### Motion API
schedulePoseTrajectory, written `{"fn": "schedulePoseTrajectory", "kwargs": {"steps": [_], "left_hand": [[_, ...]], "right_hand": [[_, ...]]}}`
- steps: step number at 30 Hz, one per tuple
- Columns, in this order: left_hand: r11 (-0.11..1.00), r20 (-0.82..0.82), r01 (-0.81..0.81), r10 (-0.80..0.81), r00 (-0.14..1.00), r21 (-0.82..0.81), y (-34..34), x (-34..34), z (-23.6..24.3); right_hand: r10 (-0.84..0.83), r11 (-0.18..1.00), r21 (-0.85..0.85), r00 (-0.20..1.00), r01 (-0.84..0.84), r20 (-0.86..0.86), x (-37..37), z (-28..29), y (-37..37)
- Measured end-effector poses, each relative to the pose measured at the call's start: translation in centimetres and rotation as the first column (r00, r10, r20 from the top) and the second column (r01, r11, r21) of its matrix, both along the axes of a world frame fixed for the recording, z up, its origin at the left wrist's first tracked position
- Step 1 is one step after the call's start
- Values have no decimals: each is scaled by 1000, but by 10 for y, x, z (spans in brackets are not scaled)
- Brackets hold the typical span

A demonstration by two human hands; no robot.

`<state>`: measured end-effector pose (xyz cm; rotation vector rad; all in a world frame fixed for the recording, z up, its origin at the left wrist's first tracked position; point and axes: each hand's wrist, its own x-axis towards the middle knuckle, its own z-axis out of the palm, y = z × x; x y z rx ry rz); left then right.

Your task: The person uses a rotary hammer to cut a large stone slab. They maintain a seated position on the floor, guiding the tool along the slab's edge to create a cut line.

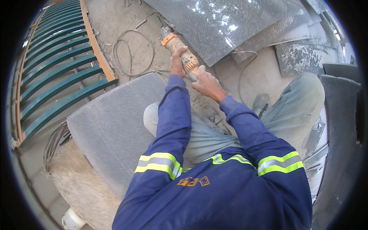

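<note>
"What do your hands have?"

"Your left hand [178, 64] is wrapped round the middle of the tool [188, 60], fingers curled over it. Your right hand [209, 85] is closed round its rear end, nearer you."

"And the tool itself?"

"It's out in front of you, above the floor [101, 21], slanting away to your left. It's dusty, with orange parts, and its head [165, 32] is near the edge of the big shiny sheet [214, 23]. You can't tell from here whether the two touch."

"What's just around your hands?"

"A cable [152, 53] lies looped on the floor left of the tool. Your shoe [261, 102] is to the right, below the shiny sheet."

"Further out?"

"On your left, a grey slab [119, 119] lies beside your left knee [150, 118], over a tan board [84, 184]. Past the slab's far-left edge is a rack [57, 78] of green slats in an orange-brown frame. A bundle of wire [54, 143] is by the slab's left corner, and a white jug [73, 219] is lower down. Dark sheets [337, 142] line your right side."
</note>
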<state>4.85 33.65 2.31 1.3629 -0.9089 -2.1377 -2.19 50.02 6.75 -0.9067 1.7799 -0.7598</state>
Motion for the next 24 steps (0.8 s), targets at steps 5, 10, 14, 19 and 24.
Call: {"fn": "schedulePoseTrajectory", "kwargs": {"steps": [5,10,14,19,24], "left_hand": [[1000,10,16,-16,1000,6,-7,-3,0],[1000,21,11,-12,1000,29,-9,-3,5],[999,7,-4,4,1000,45,1,-4,11],[999,15,-5,4,1000,34,9,4,13],[681,279,488,-402,872,-546,13,9,8]], "right_hand": [[1,999,-37,1000,-1,5,-1,-13,-8],[-4,998,-58,1000,4,-1,0,-12,-9],[4,999,-42,1000,-3,8,-1,-6,-1],[8,1000,2,1000,-8,22,5,6,8],[-59,994,-93,998,58,-12,5,-16,19]]}}
